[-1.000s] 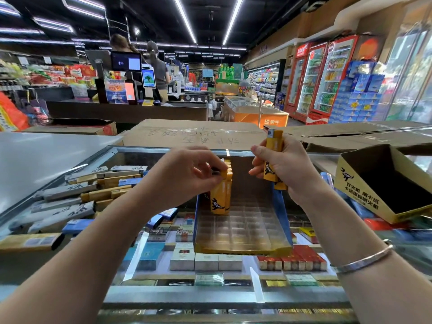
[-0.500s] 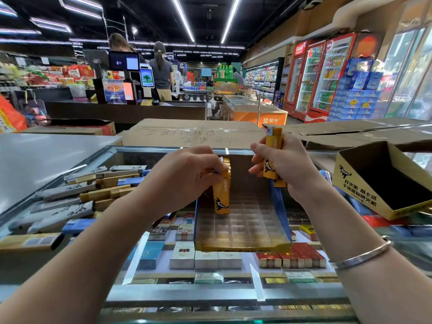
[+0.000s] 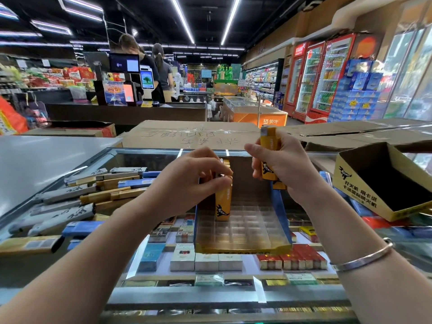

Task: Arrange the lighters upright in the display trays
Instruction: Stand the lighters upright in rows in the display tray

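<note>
Lighters stand in two places — one in each hand. Nearest the camera, both bare forearms reach out over a glass counter [image 3: 187, 298], the right wrist wearing a silver bangle [image 3: 364, 259]. Under the glass lie rows of cigarette packs [image 3: 205, 260]. On the glass sits the display tray [image 3: 243, 230], a clear gridded insert in a yellow and blue card frame, most of its cells bare. The left hand [image 3: 189, 181] is closed around the top of a yellow lighter [image 3: 223, 202], which stands upright with its base down in a cell in the tray's far left part; whether more lighters sit behind those fingers cannot be told. The right hand [image 3: 282, 164] grips a small bunch of yellow lighters [image 3: 268, 155] upright above the tray's far right corner, clear of the cells. To the right lies an open yellow carton [image 3: 364, 190] with black print, tipped on its side. To the left, long flat boxes [image 3: 93, 190] are heaped under the glass. Beyond — flattened cardboard [image 3: 191, 136], a checkout counter with two people, and red drink fridges [image 3: 322, 76].
</note>
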{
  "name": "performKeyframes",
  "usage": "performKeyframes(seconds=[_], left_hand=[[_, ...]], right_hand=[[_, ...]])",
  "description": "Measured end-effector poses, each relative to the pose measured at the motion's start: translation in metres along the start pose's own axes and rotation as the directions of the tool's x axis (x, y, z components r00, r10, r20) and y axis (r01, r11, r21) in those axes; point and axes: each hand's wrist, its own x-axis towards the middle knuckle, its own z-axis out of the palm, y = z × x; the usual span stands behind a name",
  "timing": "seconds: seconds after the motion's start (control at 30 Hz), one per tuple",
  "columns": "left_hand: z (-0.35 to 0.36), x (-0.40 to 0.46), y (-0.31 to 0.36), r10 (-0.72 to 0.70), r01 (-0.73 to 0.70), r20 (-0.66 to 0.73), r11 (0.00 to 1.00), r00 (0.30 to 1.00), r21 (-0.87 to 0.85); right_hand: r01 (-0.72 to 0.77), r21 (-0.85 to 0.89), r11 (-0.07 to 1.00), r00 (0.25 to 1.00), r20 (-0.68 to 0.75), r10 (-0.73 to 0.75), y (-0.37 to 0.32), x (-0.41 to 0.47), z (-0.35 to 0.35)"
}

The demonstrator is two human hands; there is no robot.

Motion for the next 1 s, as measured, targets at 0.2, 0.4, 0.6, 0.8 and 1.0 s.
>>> performKeyframes(seconds=[0.2, 0.4, 0.6, 0.8, 1.0], left_hand=[[0.002, 0.003, 0.006, -0.024, -0.021, -0.205, 0.976, 0.978, -0.215], [0.001, 0.003, 0.01, -0.082, 0.022, -0.168, 0.942, 0.982, -0.335], [-0.002, 0.002, 0.01, -0.089, 0.022, -0.122, 0.886, 0.989, -0.463], [-0.015, 0.003, 0.004, -0.14, 0.011, -0.223, 0.868, 0.965, -0.497], [-0.015, 0.0, 0.006, -0.101, 0.037, -0.132, 0.907, 0.986, -0.419]], right_hand=[[0.052, -0.098, 0.994, 0.953, 0.303, -0.02, -0.009, -0.004, 0.01], [0.098, -0.138, 0.986, 0.898, 0.439, -0.028, -0.015, -0.008, 0.012], [0.118, -0.106, 0.987, 0.907, 0.417, -0.064, -0.014, -0.009, 0.016], [0.01, -0.072, 0.997, 0.975, 0.22, 0.006, -0.01, -0.002, 0.01], [-0.053, -0.026, 0.998, 0.993, 0.109, 0.055, -0.006, 0.0, 0.006]])
